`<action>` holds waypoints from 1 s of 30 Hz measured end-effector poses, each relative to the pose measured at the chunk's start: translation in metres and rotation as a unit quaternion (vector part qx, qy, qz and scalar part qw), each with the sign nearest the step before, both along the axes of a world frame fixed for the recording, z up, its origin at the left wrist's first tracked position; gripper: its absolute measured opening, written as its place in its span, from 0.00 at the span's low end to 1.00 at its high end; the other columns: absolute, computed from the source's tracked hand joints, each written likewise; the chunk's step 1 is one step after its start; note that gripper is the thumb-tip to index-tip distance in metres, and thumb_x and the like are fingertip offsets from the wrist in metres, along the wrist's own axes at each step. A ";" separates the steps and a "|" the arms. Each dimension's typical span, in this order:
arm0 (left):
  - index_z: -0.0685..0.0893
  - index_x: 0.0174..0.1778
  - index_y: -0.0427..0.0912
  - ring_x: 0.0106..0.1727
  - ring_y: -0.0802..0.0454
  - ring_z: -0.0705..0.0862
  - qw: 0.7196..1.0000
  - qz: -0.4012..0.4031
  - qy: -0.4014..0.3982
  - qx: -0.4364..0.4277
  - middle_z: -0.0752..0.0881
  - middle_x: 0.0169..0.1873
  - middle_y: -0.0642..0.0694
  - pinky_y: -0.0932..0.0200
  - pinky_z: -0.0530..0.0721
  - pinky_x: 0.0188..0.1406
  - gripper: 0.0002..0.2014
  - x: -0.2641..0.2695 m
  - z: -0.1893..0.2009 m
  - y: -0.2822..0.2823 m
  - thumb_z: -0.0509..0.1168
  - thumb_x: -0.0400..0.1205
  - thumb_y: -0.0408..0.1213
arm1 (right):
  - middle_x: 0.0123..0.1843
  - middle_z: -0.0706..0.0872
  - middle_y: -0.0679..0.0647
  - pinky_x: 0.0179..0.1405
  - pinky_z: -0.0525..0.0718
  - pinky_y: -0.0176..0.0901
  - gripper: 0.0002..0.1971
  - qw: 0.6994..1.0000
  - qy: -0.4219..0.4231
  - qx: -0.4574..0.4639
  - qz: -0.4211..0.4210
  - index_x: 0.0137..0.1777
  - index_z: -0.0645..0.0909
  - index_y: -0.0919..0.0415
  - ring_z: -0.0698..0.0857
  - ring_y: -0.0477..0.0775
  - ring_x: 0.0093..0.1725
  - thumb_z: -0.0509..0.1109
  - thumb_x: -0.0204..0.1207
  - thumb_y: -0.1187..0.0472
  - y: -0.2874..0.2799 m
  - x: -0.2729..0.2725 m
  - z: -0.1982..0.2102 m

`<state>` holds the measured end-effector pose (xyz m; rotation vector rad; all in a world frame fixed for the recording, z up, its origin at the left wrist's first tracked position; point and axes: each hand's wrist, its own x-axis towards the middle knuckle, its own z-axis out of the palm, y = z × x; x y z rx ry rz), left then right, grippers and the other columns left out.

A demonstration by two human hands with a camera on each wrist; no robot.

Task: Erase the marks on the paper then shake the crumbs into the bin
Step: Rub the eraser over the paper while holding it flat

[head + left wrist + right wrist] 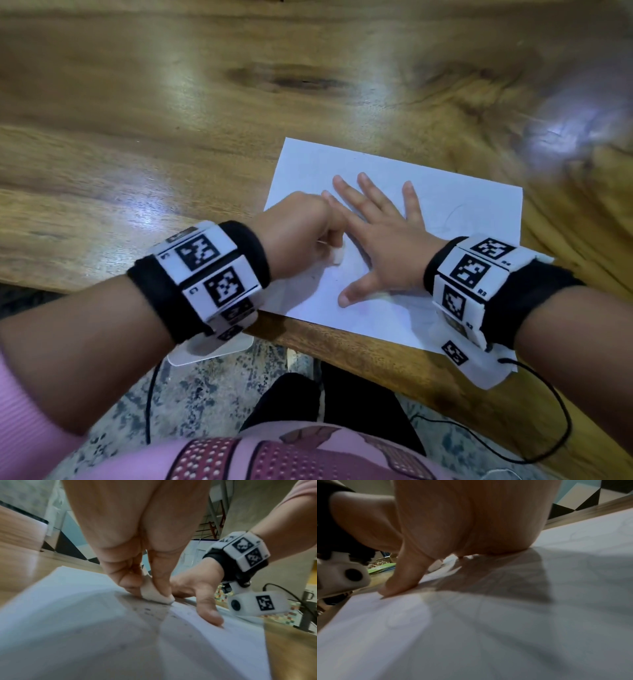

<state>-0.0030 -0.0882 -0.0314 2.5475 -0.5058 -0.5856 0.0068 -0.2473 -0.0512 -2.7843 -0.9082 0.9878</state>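
— One paper (455, 205) lying on the wooden table (171, 120), one eraser (155, 593), seen from the head?

— Barely showing there. Showing plainly from the left wrist: left hand (301, 229) pinching it onto the sheet, dark crumbs (150, 612) scattering beside (too blurred for counting).

— Right hand (380, 236)?

— Lying flat, fingers spreading, pinning the sheet.

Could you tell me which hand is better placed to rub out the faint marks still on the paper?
Left: the left hand already pinches the eraser against the paper; the right hand lies flat, steadying it.
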 end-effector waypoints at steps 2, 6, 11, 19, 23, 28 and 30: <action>0.80 0.31 0.47 0.35 0.52 0.74 1.000 -0.019 0.014 -0.004 0.76 0.29 0.51 0.62 0.61 0.28 0.07 -0.005 -0.002 0.000 0.70 0.73 0.38 | 0.79 0.21 0.42 0.69 0.23 0.72 0.68 1.000 -0.001 0.003 -0.001 0.80 0.25 0.46 0.20 0.46 0.76 0.71 0.55 0.25 0.000 0.000 0.000; 0.83 0.32 0.45 0.34 0.52 0.75 0.994 -0.074 0.083 0.004 0.81 0.33 0.47 0.67 0.67 0.29 0.05 -0.020 -0.002 0.011 0.71 0.72 0.40 | 0.79 0.20 0.42 0.67 0.22 0.71 0.69 1.000 -0.007 -0.003 0.004 0.79 0.23 0.47 0.17 0.44 0.72 0.70 0.55 0.24 -0.001 0.001 -0.003; 0.84 0.34 0.43 0.36 0.50 0.75 1.000 0.000 -0.013 -0.002 0.75 0.31 0.52 0.60 0.63 0.31 0.03 -0.010 -0.003 0.013 0.69 0.73 0.36 | 0.79 0.21 0.41 0.69 0.23 0.72 0.68 1.000 -0.006 0.003 -0.002 0.80 0.24 0.46 0.20 0.47 0.77 0.70 0.55 0.24 0.000 -0.001 -0.001; 0.86 0.39 0.40 0.40 0.48 0.77 0.998 0.047 -0.050 0.006 0.81 0.39 0.44 0.61 0.65 0.36 0.03 -0.007 -0.001 0.028 0.69 0.72 0.33 | 0.79 0.20 0.42 0.70 0.24 0.72 0.68 1.000 -0.009 -0.010 0.000 0.79 0.23 0.47 0.20 0.48 0.76 0.70 0.56 0.25 0.001 -0.001 0.001; 0.85 0.35 0.44 0.39 0.46 0.81 0.997 -0.038 0.045 0.048 0.86 0.36 0.45 0.59 0.75 0.35 0.04 -0.017 0.001 0.030 0.71 0.72 0.39 | 0.79 0.20 0.42 0.71 0.24 0.73 0.67 1.000 -0.003 -0.017 0.004 0.79 0.24 0.44 0.20 0.49 0.77 0.70 0.56 0.25 0.002 -0.001 0.002; 0.85 0.39 0.40 0.42 0.44 0.80 0.997 0.045 -0.058 0.031 0.84 0.39 0.41 0.59 0.68 0.35 0.03 0.002 0.003 0.030 0.69 0.73 0.35 | 0.78 0.18 0.43 0.70 0.26 0.76 0.60 1.000 -0.002 -0.016 0.011 0.76 0.25 0.30 0.18 0.51 0.76 0.70 0.58 0.25 0.001 -0.001 0.001; 0.84 0.35 0.39 0.40 0.43 0.80 0.997 0.050 -0.062 0.016 0.82 0.35 0.42 0.60 0.67 0.32 0.03 0.000 0.001 0.033 0.69 0.72 0.35 | 0.78 0.18 0.43 0.70 0.26 0.76 0.59 1.000 -0.002 -0.016 0.013 0.76 0.27 0.28 0.18 0.51 0.76 0.70 0.58 0.26 0.001 -0.001 0.000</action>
